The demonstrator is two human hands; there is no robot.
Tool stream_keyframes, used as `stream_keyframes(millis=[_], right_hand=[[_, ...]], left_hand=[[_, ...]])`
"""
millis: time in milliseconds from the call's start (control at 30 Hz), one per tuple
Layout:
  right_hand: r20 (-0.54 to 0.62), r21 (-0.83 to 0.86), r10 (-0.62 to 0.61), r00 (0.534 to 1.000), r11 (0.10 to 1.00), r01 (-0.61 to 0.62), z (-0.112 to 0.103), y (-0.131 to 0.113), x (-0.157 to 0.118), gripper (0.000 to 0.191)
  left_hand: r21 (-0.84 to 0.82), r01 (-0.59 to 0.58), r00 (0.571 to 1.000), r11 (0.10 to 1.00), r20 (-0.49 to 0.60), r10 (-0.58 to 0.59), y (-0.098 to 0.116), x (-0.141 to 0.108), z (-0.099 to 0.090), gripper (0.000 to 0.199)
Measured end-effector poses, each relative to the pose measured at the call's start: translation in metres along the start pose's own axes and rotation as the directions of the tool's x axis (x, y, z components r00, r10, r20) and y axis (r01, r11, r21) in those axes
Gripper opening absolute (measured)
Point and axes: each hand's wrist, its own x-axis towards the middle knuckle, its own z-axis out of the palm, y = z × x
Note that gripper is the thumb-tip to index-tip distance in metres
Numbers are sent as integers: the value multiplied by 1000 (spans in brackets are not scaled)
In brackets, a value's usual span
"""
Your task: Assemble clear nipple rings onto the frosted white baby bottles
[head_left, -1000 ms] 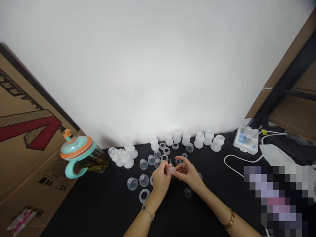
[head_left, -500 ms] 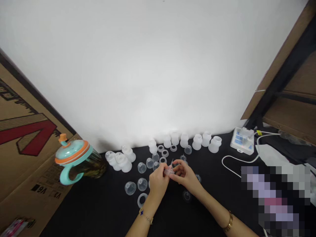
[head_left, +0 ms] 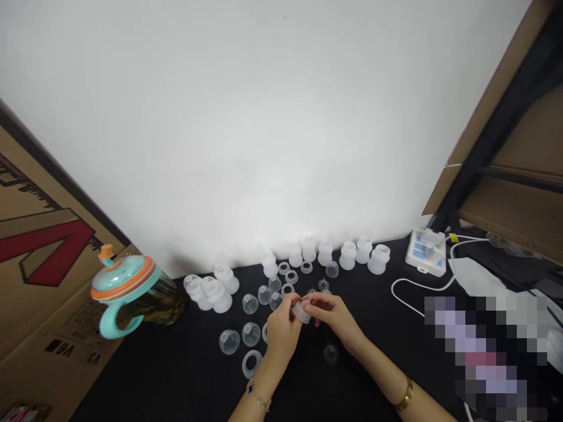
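Between my two hands is a translucent screw ring (head_left: 301,313) of a baby bottle, its ribbed side turned toward me. My left hand (head_left: 284,325) pinches it from the left. From the right, the fingers of my right hand (head_left: 333,316) are closed on it too, and they hide its far side. Left of my hands lie several clear dome caps (head_left: 250,334) and a loose ring (head_left: 252,364). More rings (head_left: 291,276) lie beyond my hands. A clear silicone nipple (head_left: 331,353) sits on the black table just below my right hand.
White bottles (head_left: 347,255) stand in a row along the white wall. Capped bottles (head_left: 216,294) stand at the left, beside a teal-lidded jug (head_left: 127,281) of dark liquid. A power strip (head_left: 426,252) with a white cable lies at the right.
The ring in my hands has tipped, so its ribbed side now faces me and the pointed nipple tip no longer shows above it. My right fingers have moved onto its near edge.
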Motion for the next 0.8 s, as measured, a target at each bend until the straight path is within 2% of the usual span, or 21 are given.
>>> stream_keyframes(millis=[233,367,567,633,700,800], right_hand=[[-148,-126,-102,984,989,83,-13,-2,3,24],[-241,-252,-219,945,955,157,-30,-6,8,22],[-296,-452,-356,886,870,198,-49,-7,14,24],[-295,-555,-405,865,810,189,-56,-6,17,25],[-273,-692,-447,852,706,149,-63,-5,19,25],[-273,-847,-454,848,532,12,-76,-2,22,23]], left_hand=[[-1,47,999,999,11,-47,4,2,2,18],[10,45,999,999,-12,-45,4,3,4,19],[41,2,1000,999,-18,-1,2,3,7,19],[55,-7,1000,998,-8,8,1,3,7,19],[65,-9,1000,998,3,9,1,3,6,19],[72,-21,1000,997,15,20,0,3,5,21]])
